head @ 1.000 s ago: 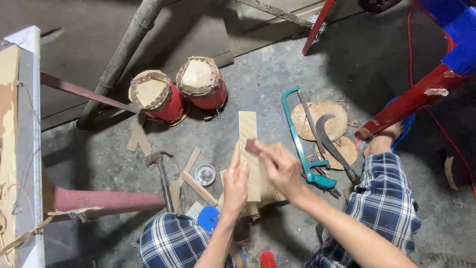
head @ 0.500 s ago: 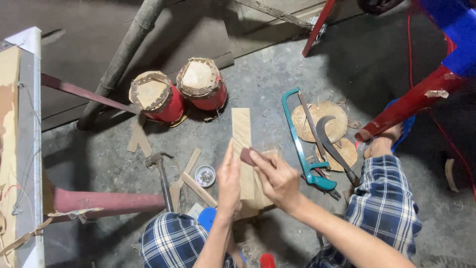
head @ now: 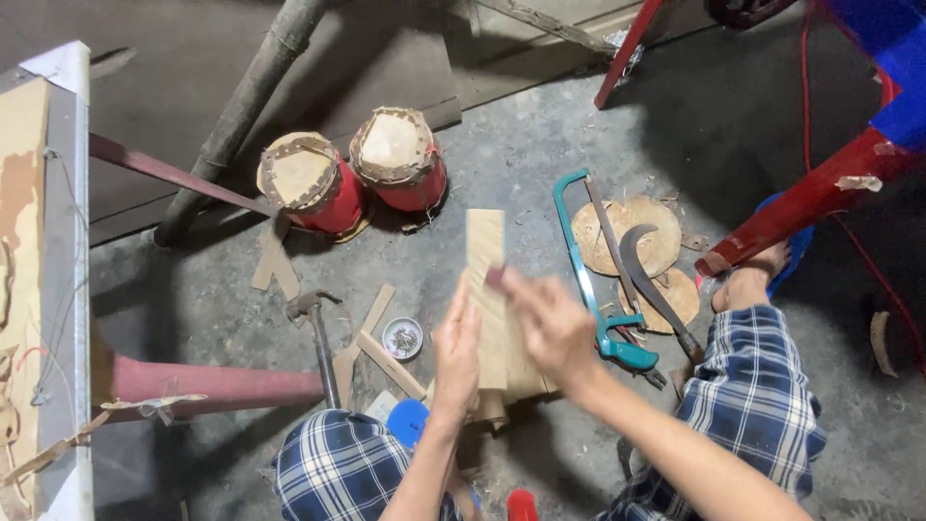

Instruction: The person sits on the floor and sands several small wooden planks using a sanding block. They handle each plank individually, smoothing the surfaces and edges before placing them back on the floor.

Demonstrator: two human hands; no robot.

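Right hand [head: 550, 323] has slid up the wooden plank [head: 487, 289], blurred, its grip pinched on a small dark block against the face. Left hand [head: 456, 352] steadies the plank's left edge, frame centre, long axis running up-down.

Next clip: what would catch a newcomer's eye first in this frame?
At centre, the left hand steadies a pale upright wooden board while the right hand presses a small dark block against its face. Beyond them on the concrete floor stand two small red drums. To the right lie a teal-framed hacksaw and a curved sickle, across round wooden discs.
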